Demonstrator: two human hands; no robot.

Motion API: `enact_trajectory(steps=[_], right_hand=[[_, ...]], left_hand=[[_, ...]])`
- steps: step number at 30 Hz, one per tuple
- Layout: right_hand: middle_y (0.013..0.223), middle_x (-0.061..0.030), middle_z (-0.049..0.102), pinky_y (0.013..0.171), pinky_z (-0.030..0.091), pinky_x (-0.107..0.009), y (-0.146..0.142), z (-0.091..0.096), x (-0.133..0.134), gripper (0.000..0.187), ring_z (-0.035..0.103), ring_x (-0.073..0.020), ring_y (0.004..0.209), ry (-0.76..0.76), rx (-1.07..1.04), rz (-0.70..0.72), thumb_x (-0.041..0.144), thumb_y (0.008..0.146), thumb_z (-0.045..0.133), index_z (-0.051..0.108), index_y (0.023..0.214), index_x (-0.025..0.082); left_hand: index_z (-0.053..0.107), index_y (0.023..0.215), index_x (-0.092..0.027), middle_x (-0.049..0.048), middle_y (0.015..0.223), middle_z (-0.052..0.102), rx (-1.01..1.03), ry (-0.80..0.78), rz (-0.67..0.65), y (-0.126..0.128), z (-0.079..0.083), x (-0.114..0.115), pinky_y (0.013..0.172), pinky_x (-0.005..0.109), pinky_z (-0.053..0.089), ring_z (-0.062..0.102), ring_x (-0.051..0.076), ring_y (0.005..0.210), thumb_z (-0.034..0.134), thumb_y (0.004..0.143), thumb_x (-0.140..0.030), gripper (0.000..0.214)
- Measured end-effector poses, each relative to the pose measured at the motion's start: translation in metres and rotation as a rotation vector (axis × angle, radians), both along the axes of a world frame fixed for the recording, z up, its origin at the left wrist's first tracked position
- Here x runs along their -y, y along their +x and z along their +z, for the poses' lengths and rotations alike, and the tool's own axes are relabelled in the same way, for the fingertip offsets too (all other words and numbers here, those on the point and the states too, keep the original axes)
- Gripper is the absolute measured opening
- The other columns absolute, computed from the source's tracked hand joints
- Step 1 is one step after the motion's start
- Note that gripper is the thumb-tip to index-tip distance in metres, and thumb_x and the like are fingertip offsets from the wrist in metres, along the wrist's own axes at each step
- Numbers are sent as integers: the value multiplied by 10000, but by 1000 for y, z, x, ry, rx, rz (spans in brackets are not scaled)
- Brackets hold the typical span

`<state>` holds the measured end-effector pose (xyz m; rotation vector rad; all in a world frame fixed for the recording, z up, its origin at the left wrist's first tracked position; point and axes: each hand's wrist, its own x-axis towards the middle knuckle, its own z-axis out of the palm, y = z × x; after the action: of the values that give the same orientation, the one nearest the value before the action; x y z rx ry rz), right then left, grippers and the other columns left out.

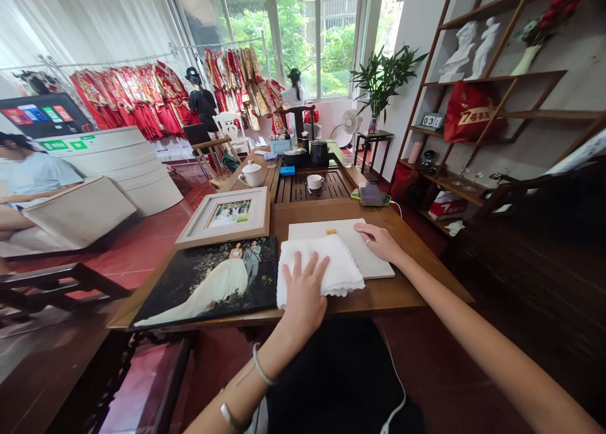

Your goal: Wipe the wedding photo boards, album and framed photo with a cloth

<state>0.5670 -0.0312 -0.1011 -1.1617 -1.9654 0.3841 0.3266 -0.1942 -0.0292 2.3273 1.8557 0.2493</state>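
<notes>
Left hand [305,289] lay flat on white cloth [344,267], fingers spread; right hand [382,243] rested at white board's [376,267] right edge, couldn't tell if gripping. Board lay on counter [426,263], partly under cloth. Likely risk: hard left push could've slid a loosely held board or nudged adjacent wedding print [199,276].

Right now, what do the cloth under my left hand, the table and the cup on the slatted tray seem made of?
The cloth: soft, matte fabric, possibly terry or microfibre, from its limp look and scalloped edge. The table: probably wood or veneer, satin-finished, given its brown tone and soft sheen. The cup: likely glazed ceramic, judging by its smooth white surface.
</notes>
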Motion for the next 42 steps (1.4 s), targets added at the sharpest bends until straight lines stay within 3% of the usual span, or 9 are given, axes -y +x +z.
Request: enact_trajectory(steps=[6,12,17,21,28,32,36,42], right_hand=[[1185,-83,697,1054,451,-454,0,1,0,329,626,-245,1153,2,6,5,163,828,481,732,1037,203],[1172,-56,707,1023,471,-415,0,3,0,338,646,-230,1117,2,2,20,141,799,501,736,1024,231],[1186,-31,702,1010,477,-397,-1,6,2,368,640,-226,1124,4,3,30,117,788,499,728,1043,251],[1172,-52,707,1014,477,-400,-1,6,2,328,646,-228,1116,2,1,22,136,795,504,737,1005,232],[1169,-69,706,1049,454,-438,-1,4,1,322,632,-230,1144,0,-3,7,142,812,499,735,1017,218],[1180,-81,700,1061,444,-456,-1,3,1,328,629,-236,1150,-5,-7,1,135,814,498,735,1028,210],[1173,-67,704,1061,446,-448,-1,3,1,331,626,-231,1154,-7,-10,7,135,810,508,734,1035,225],[1168,-68,707,1031,467,-434,-1,5,1,318,643,-240,1125,-7,-8,19,151,808,507,741,1010,225]], left_hand=[[365,1441,-264,50,1536,354,0,65,-9,24,-1,-40,1102,682,203,173,402,1433,506,724,-58,760],[479,1332,-268,87,1398,491,-44,94,20,37,1,-90,1038,694,269,266,398,1363,557,814,-253,524],[572,1223,-238,91,1271,581,-64,131,8,39,1,-114,1046,661,277,349,366,1300,524,830,-186,399],[528,1287,-234,95,1365,516,-80,153,-8,42,-4,-96,1073,667,245,275,389,1368,553,822,-176,469],[405,1400,-218,94,1490,404,-137,120,-89,39,-4,-13,1111,675,210,198,423,1420,620,759,-165,679],[388,1416,-271,62,1514,385,-129,41,-98,36,0,11,1127,663,204,175,409,1436,617,752,-173,709],[388,1416,-273,61,1515,384,-108,44,-81,37,0,1,1110,679,214,187,407,1430,596,764,-173,691],[326,1454,-284,83,1507,379,-89,81,-31,40,1,-55,1080,673,246,212,397,1412,529,822,-188,670]])
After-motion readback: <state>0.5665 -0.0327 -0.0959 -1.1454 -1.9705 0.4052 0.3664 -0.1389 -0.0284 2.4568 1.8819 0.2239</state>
